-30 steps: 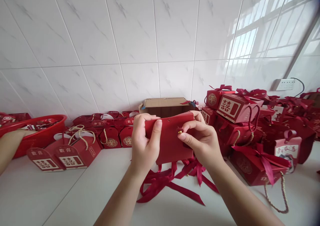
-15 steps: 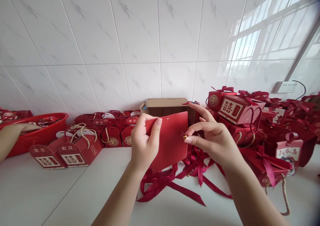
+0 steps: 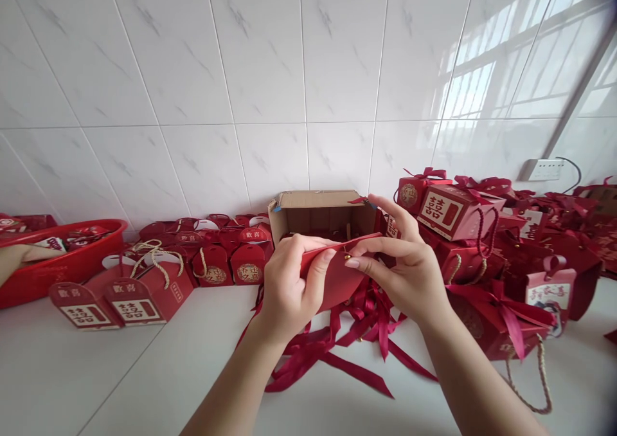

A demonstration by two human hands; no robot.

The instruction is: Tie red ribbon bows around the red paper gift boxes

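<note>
My left hand (image 3: 299, 285) grips a red card panel (image 3: 340, 287) by its upper left edge, thumb on the near face. The panel is tilted, its top edge toward me. Between thumb and index finger, my right hand (image 3: 402, 265) pinches a small gold bell (image 3: 348, 258) against the panel near its top edge. The other right fingers are raised. Whether the bell's thread passes through the panel's hole I cannot tell. Below the panel, dark red ribbons (image 3: 332, 359) lie in a loose heap on the white table.
An open cardboard box (image 3: 318, 199) stands behind my hands. Red gift boxes (image 3: 137, 301) with rope handles sit at left, and stacked ribboned boxes (image 3: 463, 212) at right. Another person's hand (image 3: 22, 259) reaches into a red basin (image 3: 103, 243) at far left.
My right hand has brought the bell left to the panel's top edge. The panel has tipped so that its face shows less. The other person's hand has moved left.
</note>
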